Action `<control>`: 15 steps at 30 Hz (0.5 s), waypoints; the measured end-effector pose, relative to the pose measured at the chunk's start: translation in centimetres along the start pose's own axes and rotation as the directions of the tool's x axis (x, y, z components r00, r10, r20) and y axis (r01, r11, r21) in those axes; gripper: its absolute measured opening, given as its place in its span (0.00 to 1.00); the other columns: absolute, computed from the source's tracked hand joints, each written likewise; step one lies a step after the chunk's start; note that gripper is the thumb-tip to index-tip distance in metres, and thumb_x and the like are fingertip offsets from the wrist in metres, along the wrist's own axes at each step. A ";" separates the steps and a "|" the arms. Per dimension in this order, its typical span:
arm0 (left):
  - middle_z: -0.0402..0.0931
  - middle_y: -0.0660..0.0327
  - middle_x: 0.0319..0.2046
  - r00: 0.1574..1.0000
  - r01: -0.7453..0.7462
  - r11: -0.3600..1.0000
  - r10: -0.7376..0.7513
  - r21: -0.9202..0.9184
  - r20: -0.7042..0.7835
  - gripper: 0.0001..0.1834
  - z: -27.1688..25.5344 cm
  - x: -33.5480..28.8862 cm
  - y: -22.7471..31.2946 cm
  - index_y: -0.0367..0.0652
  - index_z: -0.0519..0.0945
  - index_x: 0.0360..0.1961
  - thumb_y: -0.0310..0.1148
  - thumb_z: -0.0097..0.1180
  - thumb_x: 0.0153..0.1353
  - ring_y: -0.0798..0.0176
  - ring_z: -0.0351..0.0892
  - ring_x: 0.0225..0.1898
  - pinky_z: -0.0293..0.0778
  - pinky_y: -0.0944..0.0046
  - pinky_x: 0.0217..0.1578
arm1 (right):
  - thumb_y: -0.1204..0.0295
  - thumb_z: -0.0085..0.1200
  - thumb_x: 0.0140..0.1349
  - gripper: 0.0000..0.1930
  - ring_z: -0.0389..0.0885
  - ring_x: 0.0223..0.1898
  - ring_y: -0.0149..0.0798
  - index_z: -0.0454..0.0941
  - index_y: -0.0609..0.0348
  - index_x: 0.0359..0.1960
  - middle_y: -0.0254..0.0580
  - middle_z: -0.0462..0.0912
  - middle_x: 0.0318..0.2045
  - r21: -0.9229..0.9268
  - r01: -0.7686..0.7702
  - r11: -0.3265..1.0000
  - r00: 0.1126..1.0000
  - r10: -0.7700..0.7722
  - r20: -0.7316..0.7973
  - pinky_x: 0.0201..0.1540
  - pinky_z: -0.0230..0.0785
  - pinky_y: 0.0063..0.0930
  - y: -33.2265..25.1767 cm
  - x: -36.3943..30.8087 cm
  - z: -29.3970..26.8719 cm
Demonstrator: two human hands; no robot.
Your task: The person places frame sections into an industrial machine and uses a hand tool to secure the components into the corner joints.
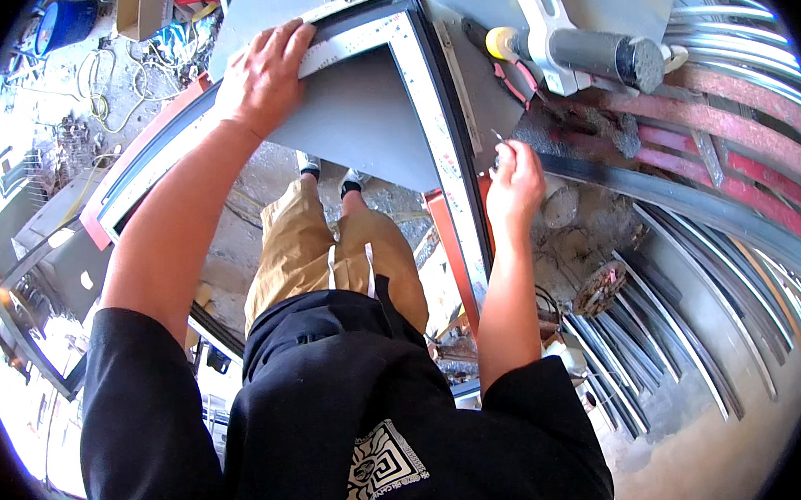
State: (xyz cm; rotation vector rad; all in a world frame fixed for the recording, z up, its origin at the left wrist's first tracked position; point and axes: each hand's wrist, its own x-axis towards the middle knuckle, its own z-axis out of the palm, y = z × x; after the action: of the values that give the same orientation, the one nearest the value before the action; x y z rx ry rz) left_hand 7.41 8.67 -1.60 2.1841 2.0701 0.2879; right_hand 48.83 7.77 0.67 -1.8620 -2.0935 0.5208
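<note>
A large window frame (pixel 445 149), white-faced with dark edges, lies across a grey panelled work surface (pixel 354 109). At its far-left corner, my left hand (pixel 263 81) is laid over the frame, fingers close together and bent across it; the thumb is hidden. My right hand (pixel 515 186) is closed beside the frame's right side. A thin metal tip pokes out of its fingers; the rest of that small tool is hidden, so its kind is unclear. Pliers with pink-and-black handles (pixel 514 82) lie just beyond my right hand.
A grey machine-like tool with a black cylinder (pixel 596 55) stands at the far right, near red metal bars (pixel 725 116). Long metal profiles (pixel 684 323) are racked at right. On the far-left floor are a yellowish cable (pixel 96 85), a blue bucket (pixel 64 24) and a cardboard box (pixel 144 12).
</note>
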 end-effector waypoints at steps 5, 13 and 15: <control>0.80 0.59 0.74 0.999 0.024 0.999 -0.023 -0.030 0.030 0.42 -1.1 -0.2 0.0 0.50 0.77 0.75 0.27 0.76 0.57 0.46 0.81 0.73 0.84 0.45 0.70 | 0.74 0.58 0.83 0.09 0.88 0.54 0.54 0.87 0.63 0.57 0.51 0.86 0.49 0.286 0.156 0.946 0.988 -0.144 -0.062 0.58 0.80 0.48 -7.2 1.4 -1.5; 0.80 0.51 0.72 1.000 -0.004 0.994 0.007 -0.107 0.024 0.38 -2.2 0.4 0.3 0.44 0.79 0.74 0.52 0.71 0.69 0.43 0.82 0.70 0.82 0.42 0.67 | 0.76 0.71 0.72 0.10 0.93 0.37 0.48 0.90 0.58 0.53 0.46 0.91 0.40 0.483 0.077 0.872 0.997 -0.057 -0.056 0.42 0.84 0.41 -17.2 5.7 3.6; 0.82 0.50 0.71 1.000 -0.020 0.991 0.020 -0.136 -0.001 0.39 -2.4 0.2 0.1 0.44 0.79 0.74 0.57 0.69 0.71 0.42 0.83 0.69 0.82 0.43 0.66 | 0.76 0.72 0.72 0.08 0.93 0.36 0.47 0.89 0.58 0.50 0.46 0.92 0.38 0.489 0.032 0.872 0.999 -0.016 -0.037 0.42 0.85 0.41 -18.7 6.1 5.1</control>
State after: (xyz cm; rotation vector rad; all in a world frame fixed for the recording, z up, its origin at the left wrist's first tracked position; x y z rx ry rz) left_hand 7.03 8.71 0.74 2.1261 1.9671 0.4177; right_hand 29.25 11.58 4.37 -1.5324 -1.7447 0.9123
